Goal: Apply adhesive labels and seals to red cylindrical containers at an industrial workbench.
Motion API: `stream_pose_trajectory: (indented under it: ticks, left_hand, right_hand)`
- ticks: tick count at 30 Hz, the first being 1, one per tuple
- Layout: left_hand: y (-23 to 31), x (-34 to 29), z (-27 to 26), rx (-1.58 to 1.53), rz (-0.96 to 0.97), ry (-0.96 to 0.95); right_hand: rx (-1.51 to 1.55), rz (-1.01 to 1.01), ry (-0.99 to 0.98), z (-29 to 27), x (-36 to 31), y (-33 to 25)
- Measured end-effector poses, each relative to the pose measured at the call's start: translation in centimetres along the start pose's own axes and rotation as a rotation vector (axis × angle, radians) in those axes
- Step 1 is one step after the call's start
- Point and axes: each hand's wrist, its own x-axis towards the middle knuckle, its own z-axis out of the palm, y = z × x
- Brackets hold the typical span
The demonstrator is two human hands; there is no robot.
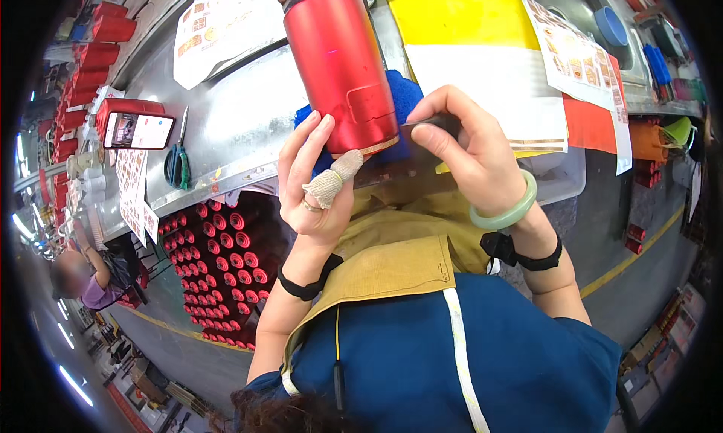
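Observation:
A glossy red metal cylinder (343, 64) lies with its near end toward me, with an outlined rectangular patch on its side and a tan rim. My left hand (316, 184) steadies that end: fingers rest along its side, and the thumb, wrapped in a knitted cloth cover (332, 180), presses at the rim. Beside the cylinder's right edge, my right hand (474, 150) pinches a small, thin dark tool (437, 123), mostly hidden by the fingers; its tip reaches the red surface. A blue cloth (404, 94) lies under the cylinder.
On the metal table (233, 102) to the left are a phone (140, 130) leaning on a red block and scissors (178, 166). Yellow sheet (467, 15) and printed sheets (576, 49) lie right. Below left stand stacked red cylinders (226, 260). A person (98, 279) sits far left.

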Motion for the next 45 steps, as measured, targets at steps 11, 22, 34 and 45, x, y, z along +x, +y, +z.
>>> stream_pose_trajectory:
  ticks: [11, 22, 34, 45]
  left_hand:
    - [0.1, 0.6, 0.0, 0.083, 0.123, -0.021]
    - [0.1, 0.3, 0.3, 0.042, 0.08, 0.008]
    - [-0.1, 0.4, 0.4, 0.043, 0.144, 0.015]
    - [0.2, 0.1, 0.3, 0.062, 0.071, 0.006]
  right_hand:
    - [-0.403, -0.173, 0.025, 1.2, -0.2, -1.0]
    - [-0.495, -0.219, 0.093, 1.7, -0.4, -1.4]
    - [-0.421, -0.196, 0.074, 2.2, -0.9, -1.6]
    - [-0.1, 0.093, 0.136, 3.0, -1.2, -0.7]
